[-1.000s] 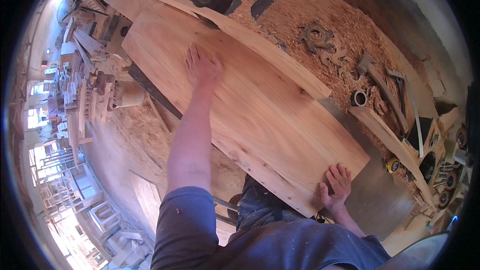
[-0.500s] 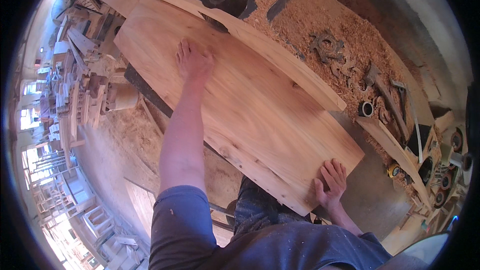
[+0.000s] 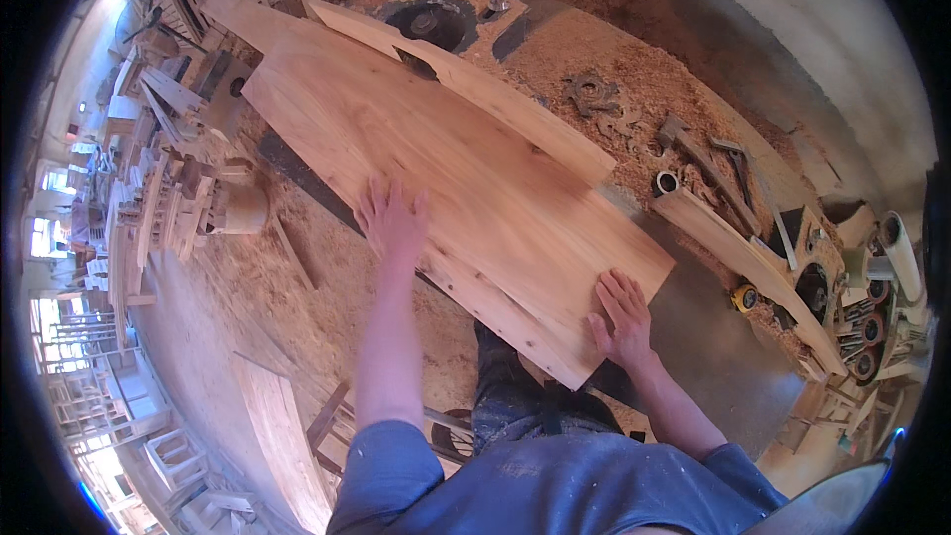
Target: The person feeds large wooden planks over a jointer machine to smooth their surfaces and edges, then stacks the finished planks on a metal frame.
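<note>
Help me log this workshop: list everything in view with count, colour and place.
panel: one, brown, under both hands
board: one, pale, panel's far edge
sawdust: uncountable, orange, beyond board
cutters: several, grey, amid sawdust
hammer: one, brown, right of cutters
ring: one, grey, left of hammer
tape measure: one, yellow, right
wood pieces: many, brown, far left
table: one, grey, under panel
plank: one, pale, lower left
shirt: one, blue, bottom
left hand, right hand: two, bare, on panel

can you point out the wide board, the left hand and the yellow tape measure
Wide board [image 3: 461,183]: head view, middle of its upper face.
Left hand [image 3: 393,225]: head view, back of the hand.
Tape measure [image 3: 745,298]: head view, middle of its case.
</note>
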Demonstrator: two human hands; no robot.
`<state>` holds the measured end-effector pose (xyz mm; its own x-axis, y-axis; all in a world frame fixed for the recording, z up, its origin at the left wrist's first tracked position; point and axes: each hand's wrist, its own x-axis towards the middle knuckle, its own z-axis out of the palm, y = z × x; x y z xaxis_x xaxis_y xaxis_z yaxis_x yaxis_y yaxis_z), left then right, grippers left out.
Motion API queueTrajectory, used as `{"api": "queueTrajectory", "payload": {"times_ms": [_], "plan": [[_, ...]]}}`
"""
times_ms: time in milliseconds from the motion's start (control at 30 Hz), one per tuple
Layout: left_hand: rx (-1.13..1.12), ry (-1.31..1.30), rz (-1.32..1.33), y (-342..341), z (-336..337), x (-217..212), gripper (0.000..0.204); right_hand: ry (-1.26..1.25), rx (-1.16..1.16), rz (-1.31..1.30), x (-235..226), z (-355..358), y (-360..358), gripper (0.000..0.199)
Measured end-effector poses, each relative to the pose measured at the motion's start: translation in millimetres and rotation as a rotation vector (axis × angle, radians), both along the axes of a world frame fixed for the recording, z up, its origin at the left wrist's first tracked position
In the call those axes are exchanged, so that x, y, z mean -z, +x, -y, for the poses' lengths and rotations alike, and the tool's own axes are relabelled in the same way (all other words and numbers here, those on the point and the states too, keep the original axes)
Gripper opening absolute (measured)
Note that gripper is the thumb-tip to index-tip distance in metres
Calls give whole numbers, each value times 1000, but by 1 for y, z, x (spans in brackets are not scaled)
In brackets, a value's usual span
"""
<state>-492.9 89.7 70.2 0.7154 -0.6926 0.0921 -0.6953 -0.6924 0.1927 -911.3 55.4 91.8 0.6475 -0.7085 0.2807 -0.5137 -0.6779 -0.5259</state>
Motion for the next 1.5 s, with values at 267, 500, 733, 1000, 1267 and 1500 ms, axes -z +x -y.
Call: {"api": "queueTrajectory", "payload": {"times_ms": [267,500,733,1000,1267,1500], "plan": [[-238,-243,-133,-38,-26,24,75,-35,90,-4,10,-4,14,52],[-236,-289,-109,-10,-19,33,70,-21,98,11,11,3,41,52],[-240,-331,-103,34,-7,34,69,-23,89,45,9,16,83,54],[-252,-292,-125,88,4,37,69,-27,73,69,8,30,132,57],[-209,-291,-121,137,7,41,71,-56,74,84,12,38,175,58],[-259,-272,-118,175,22,35,71,-63,77,78,13,45,215,57]]}}
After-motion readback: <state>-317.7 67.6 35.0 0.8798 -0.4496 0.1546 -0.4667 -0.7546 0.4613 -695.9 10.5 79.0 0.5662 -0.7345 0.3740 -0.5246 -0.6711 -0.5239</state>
